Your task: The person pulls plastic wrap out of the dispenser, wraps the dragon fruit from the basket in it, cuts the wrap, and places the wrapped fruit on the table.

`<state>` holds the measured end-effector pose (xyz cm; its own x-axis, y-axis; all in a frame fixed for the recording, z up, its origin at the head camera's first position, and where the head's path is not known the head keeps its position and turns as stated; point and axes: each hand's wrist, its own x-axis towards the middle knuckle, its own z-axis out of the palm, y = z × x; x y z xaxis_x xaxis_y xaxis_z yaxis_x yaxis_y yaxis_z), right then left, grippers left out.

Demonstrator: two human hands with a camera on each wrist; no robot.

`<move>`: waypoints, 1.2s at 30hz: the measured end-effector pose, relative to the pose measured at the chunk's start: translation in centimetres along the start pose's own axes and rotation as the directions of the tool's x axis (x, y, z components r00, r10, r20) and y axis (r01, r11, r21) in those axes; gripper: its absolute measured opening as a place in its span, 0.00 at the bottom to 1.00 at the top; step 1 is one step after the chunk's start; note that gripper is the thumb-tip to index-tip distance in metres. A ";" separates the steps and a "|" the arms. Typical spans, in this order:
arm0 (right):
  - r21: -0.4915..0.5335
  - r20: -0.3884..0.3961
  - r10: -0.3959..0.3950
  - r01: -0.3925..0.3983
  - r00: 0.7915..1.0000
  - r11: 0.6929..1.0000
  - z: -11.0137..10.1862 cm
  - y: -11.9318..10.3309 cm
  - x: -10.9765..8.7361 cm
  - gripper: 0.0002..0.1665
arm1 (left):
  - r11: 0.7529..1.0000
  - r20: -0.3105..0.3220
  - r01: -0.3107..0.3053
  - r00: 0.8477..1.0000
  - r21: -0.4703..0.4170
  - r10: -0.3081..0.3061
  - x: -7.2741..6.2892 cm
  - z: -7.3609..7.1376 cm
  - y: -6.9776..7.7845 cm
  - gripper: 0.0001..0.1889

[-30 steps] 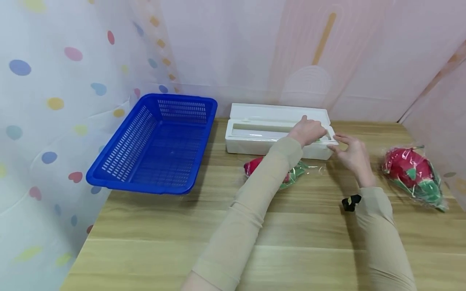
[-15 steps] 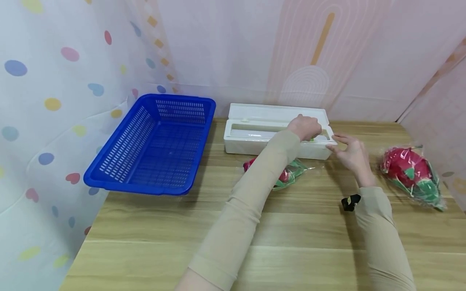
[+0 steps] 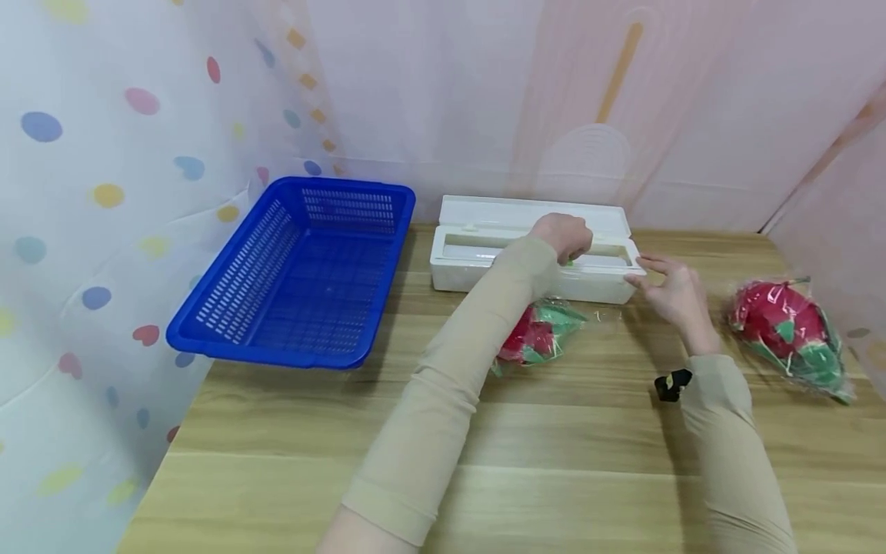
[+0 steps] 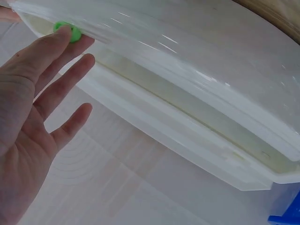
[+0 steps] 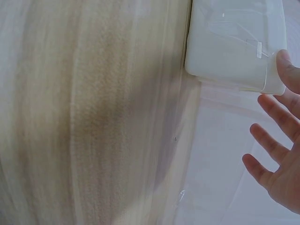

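Note:
A long white cling film dispenser (image 3: 598,288) lies at the back of the table, its lid (image 3: 533,211) tipped back. In the slot a white roll (image 3: 471,252) shows. My left hand (image 3: 562,235) is over the front edge, pinching a small green slide cutter (image 4: 75,34) between thumb and index finger; its other fingers spread loosely. At the dispenser's right end, my right hand (image 3: 674,296) grips the corner with thumb and index finger, the rest extended. A red and green dragon fruit (image 3: 536,338) in clear wrap lies before the dispenser, partly hidden by my left sleeve.
On the left stands a blue plastic basket (image 3: 263,355). Another wrapped dragon fruit (image 3: 782,319) lies at the right of the wooden table (image 3: 567,477). A small black object (image 3: 671,385) sits beside my right sleeve. Patterned curtains border the back and sides.
My left hand has slid left along the dispenser's front edge with the green slide cutter. More of the nearer dragon fruit's right side shows. The right hand keeps its hold on the end.

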<state>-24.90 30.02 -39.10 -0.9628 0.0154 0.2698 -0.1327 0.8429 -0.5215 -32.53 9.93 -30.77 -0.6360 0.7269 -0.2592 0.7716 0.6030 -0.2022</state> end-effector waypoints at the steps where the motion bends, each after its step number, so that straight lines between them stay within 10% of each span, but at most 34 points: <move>1: -0.001 -0.002 -0.002 0.002 1.000 1.000 -0.1 0.0 0.0 0.28 | 1.000 0.009 -0.007 1.000 -0.007 0.007 -0.2 0.1 -0.2 0.16; 18: 0.014 -0.050 -0.004 0.005 0.999 1.000 0.2 0.1 -0.4 0.27 | 0.988 -0.142 -0.103 0.986 -0.115 0.086 -2.0 4.3 -1.9 0.17; 36: 0.045 -0.059 -0.011 0.013 0.998 0.999 0.5 0.4 -0.3 0.26 | 0.996 -0.312 -0.084 0.947 0.001 0.080 -3.3 8.1 -2.0 0.23</move>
<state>-24.75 30.03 -39.82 -0.9456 0.0384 0.3230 -0.1558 0.8182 -0.5534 -31.96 3.65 -37.16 -0.5429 0.8391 0.0330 0.8225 0.5393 -0.1805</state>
